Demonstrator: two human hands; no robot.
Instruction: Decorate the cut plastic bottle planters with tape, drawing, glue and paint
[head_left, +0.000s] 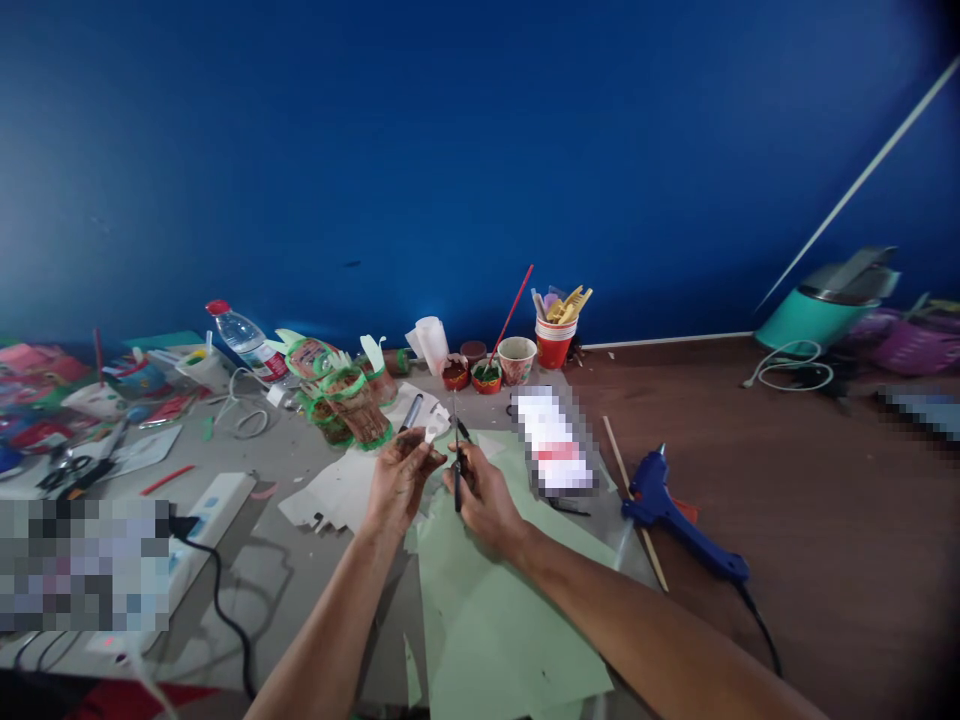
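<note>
My left hand [399,475] is closed on a small white paper piece [433,430], pinched between thumb and fingers. My right hand [486,500] grips a pair of scissors [457,488] with dark handles, the blades pointing away from me, close beside the paper piece. Under both hands lies a sheet of light green paper [502,620]. White paper with a ragged edge [337,490] spreads to the left of it. Behind my left hand stand brown tube shapes [360,405] with green rims and pale green paper points.
A blue glue gun [679,520] lies on the right by a wooden stick [611,450]. A phone [553,445] is behind my right hand. Paint cups [517,360] line the wall. A power strip [217,505] and tilted bottle [244,340] are on the left.
</note>
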